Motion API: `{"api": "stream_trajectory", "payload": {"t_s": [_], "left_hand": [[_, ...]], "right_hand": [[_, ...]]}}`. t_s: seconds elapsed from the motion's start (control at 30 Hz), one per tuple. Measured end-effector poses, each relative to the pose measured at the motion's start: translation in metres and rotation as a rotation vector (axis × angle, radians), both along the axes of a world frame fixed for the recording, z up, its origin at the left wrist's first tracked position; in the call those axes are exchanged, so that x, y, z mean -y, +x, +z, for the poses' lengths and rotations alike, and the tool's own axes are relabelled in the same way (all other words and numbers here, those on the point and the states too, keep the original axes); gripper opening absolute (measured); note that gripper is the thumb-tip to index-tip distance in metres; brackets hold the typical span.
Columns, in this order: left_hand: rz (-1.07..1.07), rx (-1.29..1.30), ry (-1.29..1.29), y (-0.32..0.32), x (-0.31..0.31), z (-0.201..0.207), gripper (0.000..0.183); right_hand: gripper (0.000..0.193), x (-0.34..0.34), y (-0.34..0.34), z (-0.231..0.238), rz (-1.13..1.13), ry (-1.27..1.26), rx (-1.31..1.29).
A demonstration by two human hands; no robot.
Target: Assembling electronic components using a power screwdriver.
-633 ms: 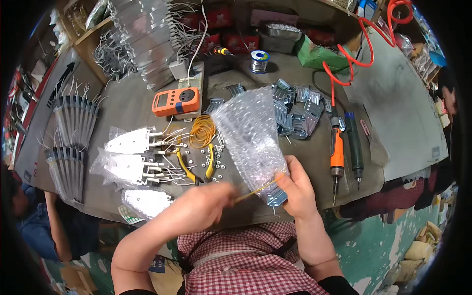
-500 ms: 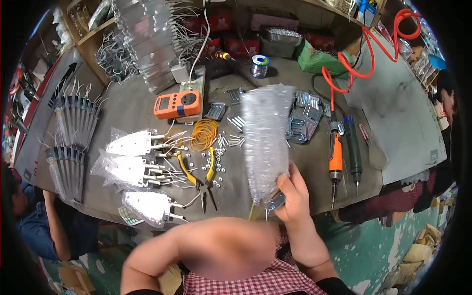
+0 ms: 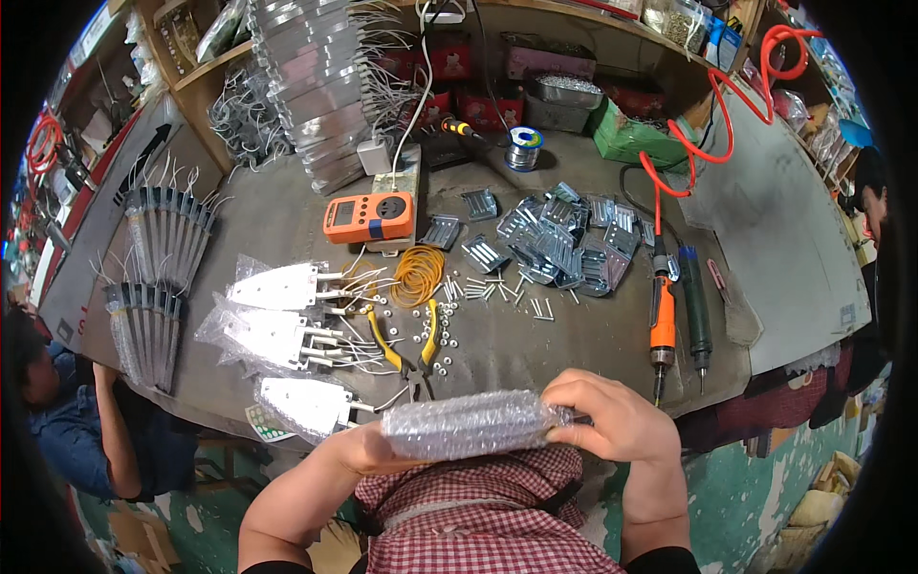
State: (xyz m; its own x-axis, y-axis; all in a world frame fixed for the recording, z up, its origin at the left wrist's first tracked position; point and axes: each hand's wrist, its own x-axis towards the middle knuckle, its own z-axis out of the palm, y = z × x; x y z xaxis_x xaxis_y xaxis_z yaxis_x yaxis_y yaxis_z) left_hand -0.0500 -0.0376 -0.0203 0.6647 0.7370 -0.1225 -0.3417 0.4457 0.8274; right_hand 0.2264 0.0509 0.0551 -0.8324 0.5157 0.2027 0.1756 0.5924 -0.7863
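A clear bubble-wrapped package lies crosswise in front of my checked apron, just off the table's near edge. My right hand pinches its right end between thumb and fingers, where a bit of dark metal pokes out. The left end rests in my left hand, whose fingers are mostly hidden under the wrap. What is inside the wrap is hard to make out. Beyond the package lie yellow-handled pliers, and to its left are white, plastic-wrapped tapered plates with wires.
Silver metal brackets are heaped mid-table, with small screws and white beads before them. An orange meter and rubber bands lie to the left. An orange screwdriver on a coiled red hose lies right. A co-worker's arm shows at left.
The package, upright in my right hand before, has come down and now lies level near my body. My left hand has moved onto its left end. The view has shifted slightly.
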Motion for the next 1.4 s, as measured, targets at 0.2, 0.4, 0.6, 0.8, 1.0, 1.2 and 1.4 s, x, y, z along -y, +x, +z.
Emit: {"api": "stream_trajectory", "payload": {"t_s": [0.2,0.4,0.6,0.8,1.0,1.2,1.4], "left_hand": [[-0.016,0.188,0.005,0.003,0.007,-0.004,0.113],[-0.065,0.413,0.014,0.006,0.003,-0.005,0.112],[-0.048,0.614,-0.051,0.011,0.012,-0.020,0.095],[-0.413,-0.079,0.224,-0.007,-0.010,-0.007,0.083],[-0.351,-1.374,0.643,0.018,-0.041,0.101,0.061],[0.340,-1.495,1.233,-0.015,-0.009,0.091,0.073],[1.169,-1.648,0.867,-0.127,0.023,0.059,0.073]], "right_hand": [[0.034,0.011,0.002,0.007,0.073,-0.124,0.076],[0.035,0.021,-0.002,-0.007,0.051,-0.159,0.069],[0.035,0.028,-0.005,-0.006,-0.133,-0.342,0.136],[0.035,0.020,-0.012,0.009,0.151,-0.072,0.276],[0.029,0.023,-0.069,0.011,-0.003,0.087,0.275],[0.027,-0.028,-0.097,-0.012,-0.047,-0.584,-0.084],[0.034,-0.129,-0.031,-0.073,-0.737,0.692,0.415]]}}
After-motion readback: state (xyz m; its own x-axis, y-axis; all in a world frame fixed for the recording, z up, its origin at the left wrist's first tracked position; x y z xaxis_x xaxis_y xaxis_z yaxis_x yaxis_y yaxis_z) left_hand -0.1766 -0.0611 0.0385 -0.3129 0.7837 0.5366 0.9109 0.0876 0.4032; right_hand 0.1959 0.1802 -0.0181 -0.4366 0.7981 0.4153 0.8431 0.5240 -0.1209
